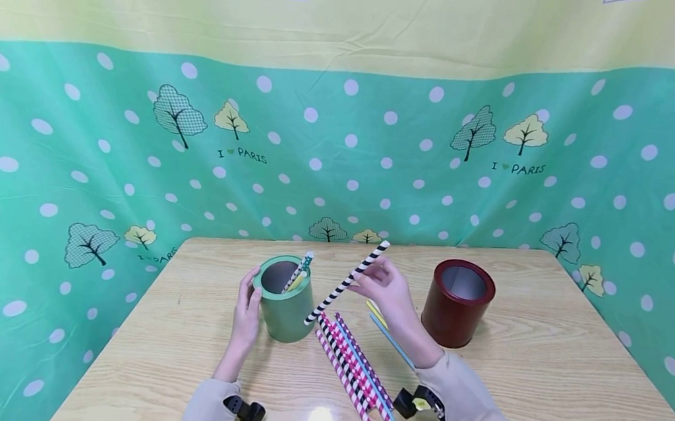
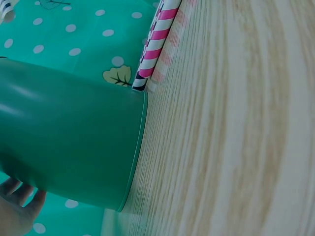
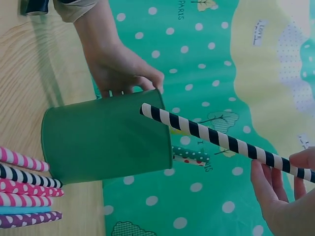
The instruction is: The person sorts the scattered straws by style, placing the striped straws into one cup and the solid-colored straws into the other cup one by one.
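A green cup (image 1: 285, 299) stands on the wooden table (image 1: 538, 385) with a couple of straws poking out of it. My left hand (image 1: 246, 309) holds its left side, fingers round the wall; the left wrist view shows the green cup (image 2: 69, 142) and my fingertips (image 2: 17, 201). My right hand (image 1: 387, 290) pinches a black-and-white striped straw (image 1: 346, 282) tilted in the air, its lower end in front of the cup. The right wrist view shows the striped straw (image 3: 221, 140) crossing the green cup (image 3: 106, 140) near its rim, with the left hand (image 3: 123, 69) behind.
Several patterned straws (image 1: 354, 370) lie in a bundle on the table before the cup. A yellow and a blue straw (image 1: 390, 337) lie under my right wrist. A dark red cup (image 1: 458, 302) stands at the right. A green dotted cloth backs the table.
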{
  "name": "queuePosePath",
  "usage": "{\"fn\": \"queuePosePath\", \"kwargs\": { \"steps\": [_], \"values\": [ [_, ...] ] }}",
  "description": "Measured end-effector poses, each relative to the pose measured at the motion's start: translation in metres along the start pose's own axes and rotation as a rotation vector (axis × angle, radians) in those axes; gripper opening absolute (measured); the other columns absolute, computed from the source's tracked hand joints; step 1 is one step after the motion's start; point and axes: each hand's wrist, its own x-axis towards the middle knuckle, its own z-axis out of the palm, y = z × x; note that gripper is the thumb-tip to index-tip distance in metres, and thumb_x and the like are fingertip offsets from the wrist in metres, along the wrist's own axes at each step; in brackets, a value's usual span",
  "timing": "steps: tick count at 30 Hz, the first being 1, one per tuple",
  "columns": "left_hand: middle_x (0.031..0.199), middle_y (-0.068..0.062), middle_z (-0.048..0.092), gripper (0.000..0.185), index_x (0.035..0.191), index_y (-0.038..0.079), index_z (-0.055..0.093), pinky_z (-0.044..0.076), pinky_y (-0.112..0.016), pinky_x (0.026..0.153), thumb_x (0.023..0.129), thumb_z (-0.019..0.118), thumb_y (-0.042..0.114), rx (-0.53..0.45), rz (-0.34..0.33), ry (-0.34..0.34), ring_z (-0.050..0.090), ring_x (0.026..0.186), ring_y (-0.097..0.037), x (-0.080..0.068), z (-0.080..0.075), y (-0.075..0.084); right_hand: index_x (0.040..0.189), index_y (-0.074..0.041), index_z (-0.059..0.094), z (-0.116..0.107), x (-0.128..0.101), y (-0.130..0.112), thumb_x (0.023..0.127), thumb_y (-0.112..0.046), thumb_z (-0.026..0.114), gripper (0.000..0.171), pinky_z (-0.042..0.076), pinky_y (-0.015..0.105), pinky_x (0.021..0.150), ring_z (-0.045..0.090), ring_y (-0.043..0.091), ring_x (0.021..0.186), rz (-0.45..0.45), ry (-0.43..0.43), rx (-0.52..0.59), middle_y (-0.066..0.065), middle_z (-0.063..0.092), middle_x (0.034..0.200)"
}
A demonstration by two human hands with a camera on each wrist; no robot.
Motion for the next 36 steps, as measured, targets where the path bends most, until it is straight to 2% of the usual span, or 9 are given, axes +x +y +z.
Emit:
{"fn": "queuePosePath", "kwargs": {
  "steps": [2,5,14,16,18,25,28,31,36],
  "values": [
    [0.134,-0.022,0.035,0.039,0.131,-0.003,0.03,0.021,-0.045,0.103,0.093,0.032,0.004,0.0,-0.005,0.002,0.03,0.124,-0.032,0.0,0.0,0.0,0.103,-0.004,0.045,-0.018,0.019,0.038,0.081,-0.005,0.061,0.027,0.05,0.038,0.078,0.058,0.023,0.086,-0.07,-0.044,0.048,0.012,0.054,0.092],
    [0.134,-0.022,0.035,0.039,0.131,-0.003,0.03,0.021,-0.045,0.104,0.093,0.032,0.004,-0.002,-0.012,0.007,0.03,0.124,-0.032,0.0,0.0,0.001,0.104,-0.004,0.048,-0.026,0.03,0.054,0.082,-0.002,0.058,0.024,0.049,0.039,0.078,0.058,0.025,0.089,-0.158,-0.09,0.082,0.014,0.056,0.095],
    [0.134,-0.022,0.036,0.038,0.13,-0.003,0.031,0.021,-0.045,0.103,0.093,0.033,0.005,0.001,-0.018,0.015,0.031,0.124,-0.032,0.0,0.001,0.002,0.097,0.003,0.045,0.024,-0.008,-0.038,0.077,-0.015,0.068,0.035,0.048,0.04,0.08,0.057,0.029,0.089,-0.143,-0.019,0.073,0.019,0.054,0.093],
    [0.134,-0.022,0.036,0.038,0.13,-0.003,0.031,0.021,-0.045,0.103,0.093,0.033,0.004,-0.002,-0.014,0.014,0.031,0.124,-0.032,0.0,0.001,0.002,0.099,0.002,0.046,0.022,-0.004,-0.031,0.078,-0.012,0.066,0.032,0.048,0.039,0.08,0.057,0.028,0.09,-0.164,-0.028,0.08,0.018,0.055,0.094],
    [0.134,-0.023,0.036,0.038,0.13,-0.004,0.031,0.021,-0.046,0.103,0.093,0.033,0.004,-0.002,-0.013,0.015,0.031,0.124,-0.033,0.0,0.001,0.002,0.102,0.001,0.047,0.014,0.008,-0.012,0.079,-0.01,0.065,0.031,0.048,0.039,0.081,0.056,0.029,0.092,-0.17,-0.037,0.099,0.019,0.055,0.096],
    [0.134,-0.023,0.034,0.039,0.131,-0.002,0.031,0.02,-0.048,0.103,0.093,0.033,0.005,0.002,-0.025,0.012,0.03,0.124,-0.034,-0.001,0.001,0.001,0.112,-0.005,0.047,-0.039,0.083,0.126,0.08,-0.006,0.062,0.035,0.048,0.044,0.078,0.054,0.036,0.096,-0.277,-0.085,0.094,0.02,0.055,0.105],
    [0.135,-0.023,0.034,0.039,0.131,-0.001,0.031,0.019,-0.048,0.103,0.093,0.033,0.006,0.008,-0.032,0.012,0.03,0.124,-0.034,-0.001,0.0,0.0,0.112,-0.006,0.048,-0.04,0.092,0.144,0.078,-0.007,0.065,0.038,0.048,0.046,0.077,0.054,0.038,0.095,-0.279,-0.076,0.104,0.021,0.055,0.106],
    [0.135,-0.023,0.034,0.039,0.131,-0.001,0.031,0.02,-0.048,0.103,0.093,0.033,0.006,0.01,-0.036,0.011,0.03,0.124,-0.034,-0.001,0.0,0.0,0.111,-0.007,0.049,-0.031,0.089,0.137,0.078,-0.006,0.065,0.037,0.049,0.043,0.076,0.056,0.035,0.094,-0.282,-0.076,0.082,0.019,0.056,0.105],
    [0.135,-0.023,0.034,0.039,0.131,-0.002,0.031,0.02,-0.046,0.104,0.093,0.033,0.005,0.002,-0.027,0.01,0.03,0.125,-0.033,0.0,0.001,0.001,0.104,-0.003,0.052,0.014,0.042,0.043,0.078,-0.001,0.063,0.028,0.05,0.034,0.077,0.059,0.026,0.09,-0.298,-0.085,0.052,0.015,0.059,0.098]
  ]
}}
